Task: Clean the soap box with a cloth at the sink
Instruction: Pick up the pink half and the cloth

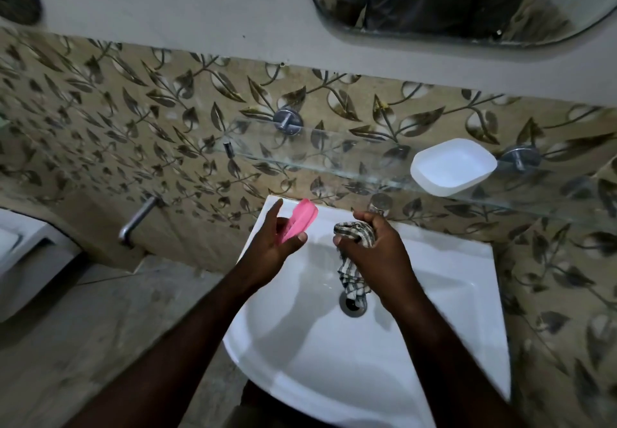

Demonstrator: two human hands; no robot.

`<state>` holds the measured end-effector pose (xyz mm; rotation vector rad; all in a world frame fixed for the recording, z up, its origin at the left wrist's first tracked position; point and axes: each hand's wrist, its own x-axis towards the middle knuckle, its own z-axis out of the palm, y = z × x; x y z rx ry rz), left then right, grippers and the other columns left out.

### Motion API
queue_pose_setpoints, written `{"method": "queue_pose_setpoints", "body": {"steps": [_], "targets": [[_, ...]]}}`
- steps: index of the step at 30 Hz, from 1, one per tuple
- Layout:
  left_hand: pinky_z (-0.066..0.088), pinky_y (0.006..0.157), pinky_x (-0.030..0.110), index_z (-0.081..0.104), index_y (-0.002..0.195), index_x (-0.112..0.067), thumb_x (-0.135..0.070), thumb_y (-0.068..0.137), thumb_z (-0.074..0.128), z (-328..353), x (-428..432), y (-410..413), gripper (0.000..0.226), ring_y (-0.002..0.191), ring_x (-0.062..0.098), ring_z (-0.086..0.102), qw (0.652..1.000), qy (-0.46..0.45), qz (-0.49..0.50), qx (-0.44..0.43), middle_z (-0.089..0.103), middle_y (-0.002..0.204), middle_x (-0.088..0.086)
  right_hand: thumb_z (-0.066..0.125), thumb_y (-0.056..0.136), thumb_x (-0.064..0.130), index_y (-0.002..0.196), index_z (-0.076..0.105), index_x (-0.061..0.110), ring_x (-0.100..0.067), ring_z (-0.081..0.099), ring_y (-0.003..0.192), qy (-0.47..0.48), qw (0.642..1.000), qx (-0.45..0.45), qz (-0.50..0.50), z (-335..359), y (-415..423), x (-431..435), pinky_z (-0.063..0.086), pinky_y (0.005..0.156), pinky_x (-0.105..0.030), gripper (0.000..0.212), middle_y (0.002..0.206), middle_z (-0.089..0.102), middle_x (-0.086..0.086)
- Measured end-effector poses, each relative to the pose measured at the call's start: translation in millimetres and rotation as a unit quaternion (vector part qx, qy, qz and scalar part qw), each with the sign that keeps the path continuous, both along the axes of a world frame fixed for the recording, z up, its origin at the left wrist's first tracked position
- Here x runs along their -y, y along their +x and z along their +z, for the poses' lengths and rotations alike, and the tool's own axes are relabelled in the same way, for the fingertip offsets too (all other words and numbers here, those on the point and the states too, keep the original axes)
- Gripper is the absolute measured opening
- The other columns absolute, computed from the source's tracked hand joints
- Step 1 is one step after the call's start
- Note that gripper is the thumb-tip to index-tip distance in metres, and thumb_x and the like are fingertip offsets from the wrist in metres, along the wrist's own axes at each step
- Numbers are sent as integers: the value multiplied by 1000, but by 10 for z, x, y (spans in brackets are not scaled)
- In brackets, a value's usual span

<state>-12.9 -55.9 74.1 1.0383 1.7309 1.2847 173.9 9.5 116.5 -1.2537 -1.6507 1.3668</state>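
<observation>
My left hand holds a pink soap box part on edge above the back left of the white sink. My right hand is closed around a grey-and-white checked cloth; the cloth's loose end hangs down to the drain. The two hands are a short gap apart, and the cloth does not touch the pink part. A white soap box part lies on the glass shelf above the sink, to the right.
The tap stands behind my right hand at the sink's back rim. A metal wall spout sticks out to the left. A mirror hangs above. A white fixture is at the far left, with leaf-patterned tiles around.
</observation>
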Motion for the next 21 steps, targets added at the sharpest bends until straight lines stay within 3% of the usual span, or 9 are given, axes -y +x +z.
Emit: {"method": "queue_pose_setpoints", "body": {"steps": [2, 4, 6, 10, 15, 18, 21], "targets": [[44, 77, 33, 35, 146, -18, -32, 81, 65, 31, -6, 21, 74, 91, 17, 61, 985, -25, -15, 170, 62, 108, 3, 81, 72, 17, 106, 65, 20, -17, 70, 91, -20, 1000, 0, 11, -61, -7, -3, 55, 89, -43, 38, 98, 73, 1], [49, 78, 39, 48, 136, -8, -32, 72, 70, 57, 38, 38, 71, 89, 29, 66, 929, -23, -28, 369, 64, 110, 16, 78, 73, 9, 95, 69, 20, -20, 71, 84, -23, 1000, -16, 14, -68, 0, 10, 57, 85, -46, 27, 88, 75, 0], [50, 84, 46, 54, 131, -3, -36, 61, 80, 79, 86, 57, 81, 96, 38, 66, 886, -23, -53, 460, 63, 118, 23, 75, 75, 5, 91, 71, 20, -23, 71, 82, -30, 998, -43, 20, -48, 17, 11, 57, 83, -46, 23, 85, 75, -3], [44, 96, 57, 62, 126, -4, -45, 58, 83, 76, 115, 132, 82, 103, 41, 64, 841, -3, -84, 535, 62, 121, 24, 72, 82, 5, 96, 72, 14, -27, 72, 86, -52, 990, -126, 39, 66, 62, 45, 55, 83, -46, 17, 91, 76, -10], [40, 99, 62, 67, 121, -5, -59, 67, 76, 89, 91, 204, 77, 99, 39, 67, 825, 5, -94, 558, 67, 115, 22, 72, 83, 22, 99, 71, 17, -29, 73, 91, -78, 983, -164, 30, 147, 96, 76, 55, 90, -50, 17, 95, 76, -8], [45, 96, 57, 63, 126, -6, -52, 92, 46, 122, 79, 265, 60, 99, 34, 66, 826, -2, -72, 559, 66, 117, 18, 73, 79, 34, 99, 73, 17, -30, 72, 94, -85, 984, -148, 41, 142, 60, 99, 53, 92, -56, 27, 97, 76, -8], [53, 87, 44, 60, 127, -4, -42, 96, 39, 182, 58, 358, 53, 96, 30, 65, 837, -3, -53, 545, 66, 113, 18, 72, 82, 30, 96, 73, 14, -32, 73, 90, -108, 983, -146, 39, 141, -18, 138, 54, 88, -58, 21, 93, 76, -11]]}}
